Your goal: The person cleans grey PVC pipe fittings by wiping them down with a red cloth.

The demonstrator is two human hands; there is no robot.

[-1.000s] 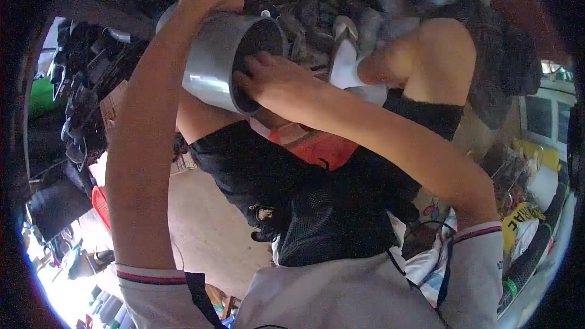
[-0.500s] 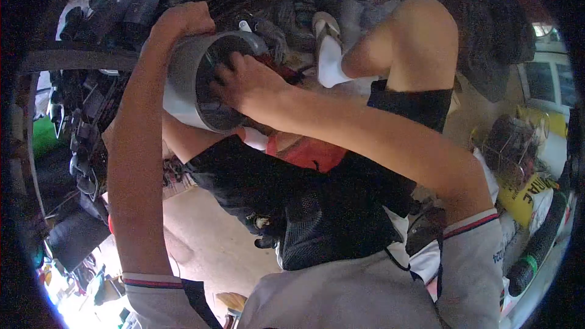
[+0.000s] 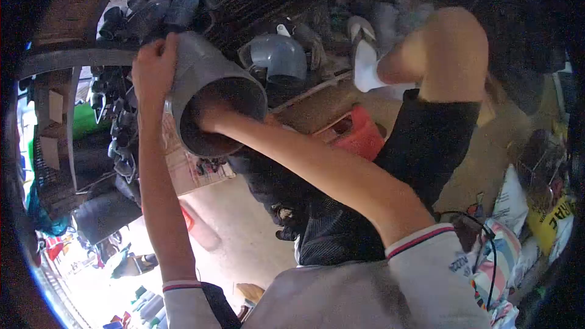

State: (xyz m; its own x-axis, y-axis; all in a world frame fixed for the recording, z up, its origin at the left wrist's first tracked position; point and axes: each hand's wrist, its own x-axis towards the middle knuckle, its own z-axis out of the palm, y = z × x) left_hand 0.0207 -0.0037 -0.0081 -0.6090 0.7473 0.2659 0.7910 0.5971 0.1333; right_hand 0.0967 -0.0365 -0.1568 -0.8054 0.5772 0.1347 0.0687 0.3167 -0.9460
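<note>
A wide grey plastic pipe fitting [image 3: 204, 55] is tilted so that its round mouth faces me. My left hand [image 3: 155, 67] grips the outside of its left wall, fingers curled against it. My right hand [image 3: 210, 117] reaches through the mouth into the hollow; it is blurred and its fingers are hidden in the dark inside. Just to the right of the fitting, another grey curved pipe piece [image 3: 277, 58] lies among dark clutter.
A red plastic item [image 3: 359, 134] sits between the legs. Several grey fittings [image 3: 183, 7] are piled at the upper left by a dark beam [image 3: 79, 61]. A foot in a white sock [image 3: 365, 67] rests ahead. Yellow and white bags [image 3: 548, 225] stand at the right.
The pipe fitting has turned so its mouth points more toward me. My left hand has moved from its top to its left side, and my right hand has gone deeper inside.
</note>
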